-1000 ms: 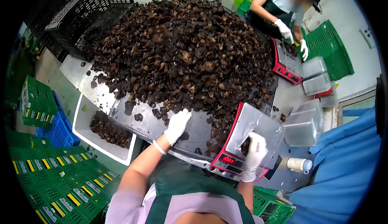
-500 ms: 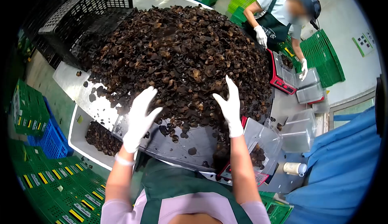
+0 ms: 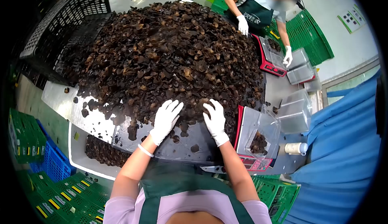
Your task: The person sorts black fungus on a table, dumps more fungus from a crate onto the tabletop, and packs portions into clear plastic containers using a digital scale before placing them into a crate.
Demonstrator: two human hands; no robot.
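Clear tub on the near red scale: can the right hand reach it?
Probably yes: the right hand is at the near edge of the dark pile, beside the red scale, and nothing visible blocks the way to the clear tub.

Left hand [image 3: 166, 121] and right hand [image 3: 214, 122]: gloved, at near edge of dark pile [image 3: 173, 58]. Red-edged scale [image 3: 258, 164], bearing clear container [image 3: 271, 125]: beside right hand, to its right.

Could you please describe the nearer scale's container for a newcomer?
Find the big dark pile. At its lower right, the nearer red-edged scale bears a clear container; unlike the stacked containers farther right, it holds dark pieces.
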